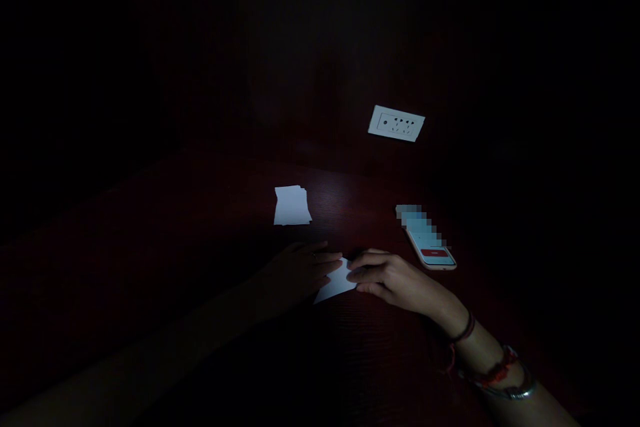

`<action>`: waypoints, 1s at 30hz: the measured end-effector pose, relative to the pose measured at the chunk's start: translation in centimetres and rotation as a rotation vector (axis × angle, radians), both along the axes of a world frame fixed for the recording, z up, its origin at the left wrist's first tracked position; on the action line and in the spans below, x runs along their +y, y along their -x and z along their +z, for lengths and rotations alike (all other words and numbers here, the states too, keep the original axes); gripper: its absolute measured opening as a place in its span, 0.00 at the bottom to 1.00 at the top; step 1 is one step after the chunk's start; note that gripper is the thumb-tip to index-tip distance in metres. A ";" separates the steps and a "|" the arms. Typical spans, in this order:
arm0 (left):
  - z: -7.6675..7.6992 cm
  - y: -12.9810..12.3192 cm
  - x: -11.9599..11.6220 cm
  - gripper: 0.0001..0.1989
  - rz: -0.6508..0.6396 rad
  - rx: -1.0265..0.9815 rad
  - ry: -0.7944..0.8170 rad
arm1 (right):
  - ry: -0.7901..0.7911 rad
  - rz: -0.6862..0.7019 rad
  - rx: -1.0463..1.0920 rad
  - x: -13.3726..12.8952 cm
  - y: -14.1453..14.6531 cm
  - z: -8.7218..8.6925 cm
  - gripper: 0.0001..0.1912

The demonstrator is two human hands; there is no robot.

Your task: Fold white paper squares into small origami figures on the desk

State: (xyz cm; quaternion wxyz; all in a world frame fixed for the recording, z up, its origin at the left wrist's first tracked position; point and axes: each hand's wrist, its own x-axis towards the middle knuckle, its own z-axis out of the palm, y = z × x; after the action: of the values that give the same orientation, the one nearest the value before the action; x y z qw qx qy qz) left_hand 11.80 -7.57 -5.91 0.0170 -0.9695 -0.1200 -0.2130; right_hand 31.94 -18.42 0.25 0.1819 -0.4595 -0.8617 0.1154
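A small white piece of paper (338, 282), folded or cut to a pointed shape, lies on the dark reddish table in front of me. My left hand (300, 270) is in deep shadow, its fingers stretched out and resting on the paper's left and upper part. From the other side, my right hand (387, 275) has its bent fingers and thumb closed at the paper's right edge. Part of the paper is hidden under both hands. Just beyond them sits a small, uneven stack of white paper sheets (292, 205).
To the right, a phone (430, 240) in a pale case lies with its screen lit and partly pixelated. A white socket plate (397, 123) is on the wall behind the table (225, 207). Darkness hides most of the surroundings.
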 end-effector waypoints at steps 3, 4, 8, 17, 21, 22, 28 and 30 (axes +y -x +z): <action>0.0 0.0 0.0 0.16 -0.004 0.008 -0.015 | -0.001 -0.002 -0.022 0.0 0.1 0.1 0.13; -0.1 0.0 0.0 0.16 -0.004 0.016 -0.016 | -0.002 -0.004 -0.029 0.0 0.1 0.1 0.13; -0.3 0.0 0.1 0.16 -0.009 0.023 -0.017 | -0.002 0.004 -0.030 0.0 0.1 0.1 0.13; -0.7 -0.1 0.3 0.16 -0.019 0.021 -0.030 | 0.012 0.005 -0.009 0.0 0.1 0.3 0.13; -0.4 -0.1 0.1 0.16 -0.003 0.074 -0.053 | 0.028 0.010 0.011 -0.1 0.2 0.3 0.13; -0.2 -0.1 -0.1 0.16 0.004 0.095 -0.056 | 0.030 0.006 0.018 -0.1 0.2 0.2 0.13; 1.5 0.3 -1.0 0.19 0.022 0.205 -0.053 | 0.006 -0.078 0.045 -0.1 0.2 0.1 0.16; 1.6 0.3 -1.1 0.20 0.023 0.211 -0.047 | -0.004 -0.089 0.015 -0.1 0.2 0.1 0.16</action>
State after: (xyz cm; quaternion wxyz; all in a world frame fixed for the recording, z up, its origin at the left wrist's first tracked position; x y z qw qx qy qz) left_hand 11.46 -8.66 -4.26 0.0550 -0.9844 -0.1236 -0.1123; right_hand 31.71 -18.55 0.33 0.1944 -0.4962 -0.8391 0.1090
